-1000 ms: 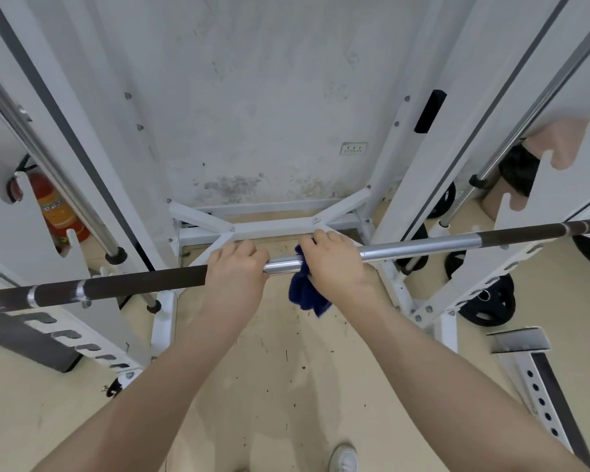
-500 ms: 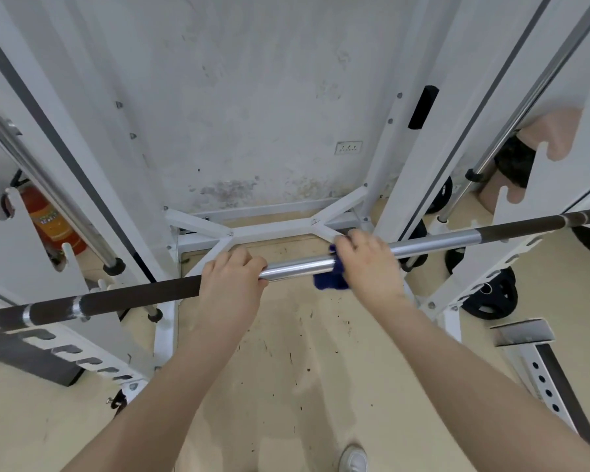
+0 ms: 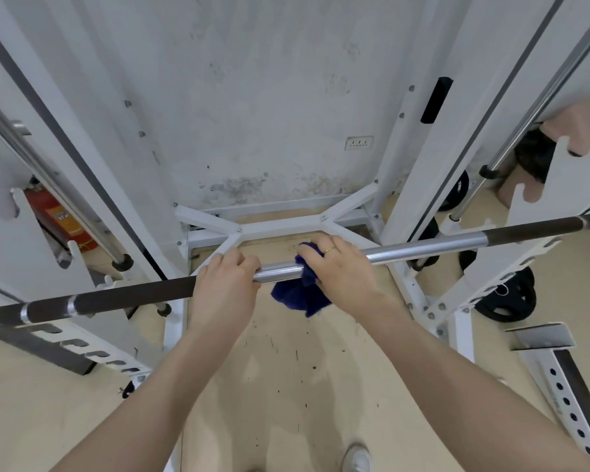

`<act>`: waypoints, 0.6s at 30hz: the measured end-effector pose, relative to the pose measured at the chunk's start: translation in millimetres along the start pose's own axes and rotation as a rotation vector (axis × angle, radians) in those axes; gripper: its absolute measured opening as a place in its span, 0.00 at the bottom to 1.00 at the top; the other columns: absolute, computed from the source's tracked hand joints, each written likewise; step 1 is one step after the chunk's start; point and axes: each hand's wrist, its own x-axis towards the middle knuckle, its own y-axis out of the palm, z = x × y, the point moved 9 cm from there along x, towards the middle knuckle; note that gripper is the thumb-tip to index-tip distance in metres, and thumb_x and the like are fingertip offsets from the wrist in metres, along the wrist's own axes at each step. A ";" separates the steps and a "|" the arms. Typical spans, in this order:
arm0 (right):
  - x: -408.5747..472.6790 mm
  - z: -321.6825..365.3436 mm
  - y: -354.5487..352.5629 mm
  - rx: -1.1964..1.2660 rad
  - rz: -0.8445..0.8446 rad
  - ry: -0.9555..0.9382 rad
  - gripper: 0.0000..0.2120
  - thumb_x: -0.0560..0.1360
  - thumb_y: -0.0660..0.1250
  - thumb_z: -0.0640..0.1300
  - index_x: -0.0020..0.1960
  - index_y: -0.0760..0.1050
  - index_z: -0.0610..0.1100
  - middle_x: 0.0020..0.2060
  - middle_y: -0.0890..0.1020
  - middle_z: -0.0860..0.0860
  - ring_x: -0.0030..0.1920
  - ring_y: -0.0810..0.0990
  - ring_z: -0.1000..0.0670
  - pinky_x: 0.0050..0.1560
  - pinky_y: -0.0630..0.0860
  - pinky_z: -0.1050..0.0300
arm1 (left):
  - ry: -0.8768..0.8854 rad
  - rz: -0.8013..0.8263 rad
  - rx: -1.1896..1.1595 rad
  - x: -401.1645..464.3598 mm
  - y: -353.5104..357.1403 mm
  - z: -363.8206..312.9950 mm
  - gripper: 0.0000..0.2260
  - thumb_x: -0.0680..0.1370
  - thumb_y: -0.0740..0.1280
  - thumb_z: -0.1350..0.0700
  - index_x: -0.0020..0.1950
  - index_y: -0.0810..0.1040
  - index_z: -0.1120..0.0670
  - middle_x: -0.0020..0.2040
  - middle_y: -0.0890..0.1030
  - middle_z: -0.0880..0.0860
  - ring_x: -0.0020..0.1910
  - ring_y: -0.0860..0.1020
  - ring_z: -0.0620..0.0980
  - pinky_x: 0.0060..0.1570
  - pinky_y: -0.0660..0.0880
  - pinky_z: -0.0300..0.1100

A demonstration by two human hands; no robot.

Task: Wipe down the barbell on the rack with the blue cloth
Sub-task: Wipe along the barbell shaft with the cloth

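The barbell [image 3: 423, 247] runs across the view on the white rack [image 3: 419, 155], with a shiny middle section and dark knurled ends. My left hand [image 3: 227, 284] grips the bar where the dark part meets the shiny part. My right hand [image 3: 343, 274] presses the blue cloth [image 3: 300, 296] around the shiny section just right of the left hand. Most of the cloth hangs below the bar, and a corner shows above my fingers. A ring sits on one right finger.
White rack uprights stand left and right, with chrome guide rods [image 3: 55, 185] beside them. Black weight plates [image 3: 506, 298] lie on the floor at right. A red fire extinguisher [image 3: 60, 218] stands behind the left upright. My shoe [image 3: 356, 459] shows at the bottom.
My right hand slid the cloth right along the bar, then came back left toward my left hand. More of the cloth now hangs below the bar. My left hand kept its grip.
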 end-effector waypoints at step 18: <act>-20.0 -34.9 -15.4 0.060 -0.174 0.060 0.12 0.66 0.66 0.40 0.49 0.77 0.42 0.42 0.79 0.45 0.40 0.77 0.43 0.42 0.74 0.51 | 0.133 0.090 -0.121 15.5 8.8 -90.0 0.19 0.77 0.62 0.55 0.68 0.68 0.50 0.63 0.73 0.48 0.61 0.70 0.51 0.59 0.66 0.44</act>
